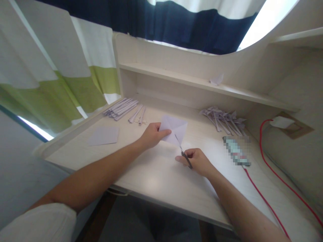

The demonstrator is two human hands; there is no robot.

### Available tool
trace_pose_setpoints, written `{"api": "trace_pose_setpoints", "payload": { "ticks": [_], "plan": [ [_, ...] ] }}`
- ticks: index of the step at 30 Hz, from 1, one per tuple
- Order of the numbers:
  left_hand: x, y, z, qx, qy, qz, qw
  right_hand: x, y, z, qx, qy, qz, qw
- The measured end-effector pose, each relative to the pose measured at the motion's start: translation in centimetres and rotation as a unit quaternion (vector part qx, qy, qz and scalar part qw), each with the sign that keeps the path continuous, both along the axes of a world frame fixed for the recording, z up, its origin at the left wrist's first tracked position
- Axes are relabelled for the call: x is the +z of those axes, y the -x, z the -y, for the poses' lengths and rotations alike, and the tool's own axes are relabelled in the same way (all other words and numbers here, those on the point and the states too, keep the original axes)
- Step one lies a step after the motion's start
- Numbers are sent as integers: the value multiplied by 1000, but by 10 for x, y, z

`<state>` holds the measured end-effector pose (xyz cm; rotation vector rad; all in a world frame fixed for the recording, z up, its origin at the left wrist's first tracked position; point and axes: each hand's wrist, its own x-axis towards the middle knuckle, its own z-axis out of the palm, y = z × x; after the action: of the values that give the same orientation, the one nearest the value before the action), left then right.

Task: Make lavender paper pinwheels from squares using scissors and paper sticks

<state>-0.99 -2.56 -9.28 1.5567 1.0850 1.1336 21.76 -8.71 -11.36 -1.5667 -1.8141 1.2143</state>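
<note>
- Scissors (183,152) clamped in right hand (198,162), blades pointing up-left from that grip into paper square (174,129).
- Left hand (151,135) pinched paper's left edge, just above bench (156,174), nearer paper than the right.

We're in a home here, a bedroom or study nook by the look of it. A pale wood-grain worktop (156,174) fills the middle of the frame, with a built-in shelf (191,81) running across its back. Upper left, a white and green striped curtain (63,80) hangs down; top centre, a dark navy curtain (191,27) with daylight glowing behind it. Far right, a red cable (262,148) snakes up to a wall socket (290,126). Paper craft bits lie about, very domestic.
</note>
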Motion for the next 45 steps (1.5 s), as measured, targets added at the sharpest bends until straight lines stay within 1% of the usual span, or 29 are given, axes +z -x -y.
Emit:
{"api": "trace_pose_setpoints", "payload": {
  "ticks": [5,12,20,27,33,38,45],
  "plan": [
    [1,-1,0,21,-8,-6,1000,1,1,1,1,-7,15,1000],
    [-2,0,-2,10,-2,7,1000,1,1,1,-4,-4,14,1000],
    [1,-1,0,7,5,13,1000,0,0,0,-3,-7,16,1000],
    [-1,0,-1,2,8,27,1000,-1,-1,0,0,-12,14,1000],
    [-1,-1,0,11,6,26,1000,0,0,0,5,-13,6,1000],
    [-1,0,-1,11,11,30,999,1,1,1,0,2,-10,1000],
    [-1,0,-3,25,-1,23,999,-2,1,0,6,5,-7,1000]
  ]
}}
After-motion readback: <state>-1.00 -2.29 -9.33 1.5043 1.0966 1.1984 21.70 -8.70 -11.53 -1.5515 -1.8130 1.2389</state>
